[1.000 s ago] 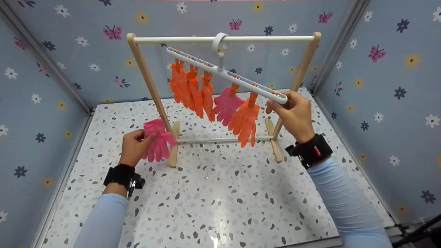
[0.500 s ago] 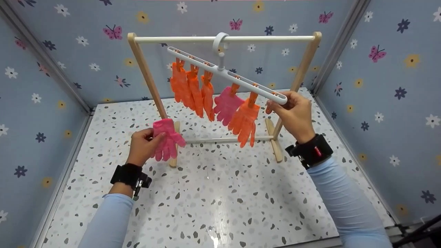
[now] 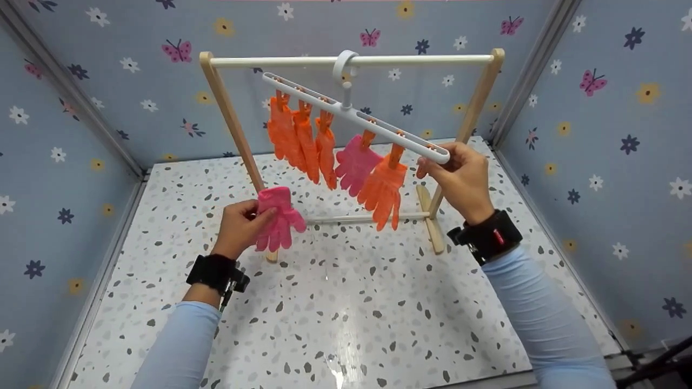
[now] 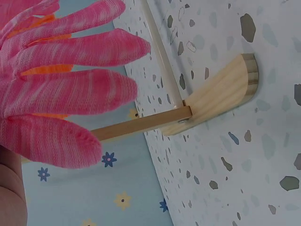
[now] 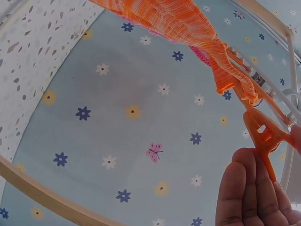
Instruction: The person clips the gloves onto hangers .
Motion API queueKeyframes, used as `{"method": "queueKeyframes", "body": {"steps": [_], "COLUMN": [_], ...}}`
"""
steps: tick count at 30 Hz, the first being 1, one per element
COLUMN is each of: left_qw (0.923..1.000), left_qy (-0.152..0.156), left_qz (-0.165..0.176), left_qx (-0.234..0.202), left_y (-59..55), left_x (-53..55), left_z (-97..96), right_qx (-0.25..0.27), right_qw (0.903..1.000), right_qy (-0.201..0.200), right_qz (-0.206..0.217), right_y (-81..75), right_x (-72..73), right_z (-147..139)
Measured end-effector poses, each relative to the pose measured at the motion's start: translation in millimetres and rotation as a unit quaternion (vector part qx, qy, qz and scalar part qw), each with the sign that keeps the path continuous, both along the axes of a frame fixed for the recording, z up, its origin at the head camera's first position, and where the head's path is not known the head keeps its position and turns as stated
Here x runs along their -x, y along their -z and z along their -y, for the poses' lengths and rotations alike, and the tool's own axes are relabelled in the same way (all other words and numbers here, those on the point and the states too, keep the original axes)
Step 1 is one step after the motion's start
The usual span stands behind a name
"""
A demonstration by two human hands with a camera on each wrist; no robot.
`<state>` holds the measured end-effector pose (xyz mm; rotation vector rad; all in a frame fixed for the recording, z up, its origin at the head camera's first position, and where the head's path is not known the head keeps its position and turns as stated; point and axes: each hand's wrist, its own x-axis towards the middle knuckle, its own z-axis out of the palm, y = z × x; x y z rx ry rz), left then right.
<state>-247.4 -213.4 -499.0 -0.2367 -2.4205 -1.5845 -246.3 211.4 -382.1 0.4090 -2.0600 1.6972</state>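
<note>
My left hand [image 3: 238,229] pinches a small pink knit glove [image 3: 282,224] by its cuff side, thumb in front, left of the hanger. Its fingers spread large across the left wrist view. My right hand [image 3: 467,181] is at the near right end of a white clip hanger [image 3: 389,133]. In the right wrist view its fingers pinch an orange clip [image 5: 266,148], whose tip shows no glove. Along the hanger, orange clips hold several orange gloves [image 3: 385,189] and one pink glove [image 3: 357,165].
The hanger hooks over the white bar [image 3: 421,59] of a wooden rack [image 3: 230,119], slanting toward me on the right. The rack's feet [image 3: 431,235] stand on a speckled white surface [image 3: 335,302]. Flower-patterned panels [image 3: 621,162] enclose the sides and back.
My left hand has carried the pink glove rightward, now in front of the rack's left foot. My right hand and the hanger have stayed nearly still.
</note>
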Motion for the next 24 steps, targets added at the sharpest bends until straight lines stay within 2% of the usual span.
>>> {"method": "queueKeyframes", "body": {"steps": [10,24], "left_qw": [0.9991,0.9972], "left_qy": [0.032,0.068], "left_qz": [-0.026,-0.027], "left_qx": [0.004,-0.018], "left_y": [-6.9,-4.7], "left_x": [2.7,11.7], "left_z": [-21.8,-50.8], "right_qx": [0.005,0.002], "right_qw": [1.0,1.0], "right_qy": [0.0,0.001], "right_qz": [0.006,0.007], "right_y": [0.2,2.0], "right_x": [-0.9,-0.9], "right_z": [0.8,0.1]}}
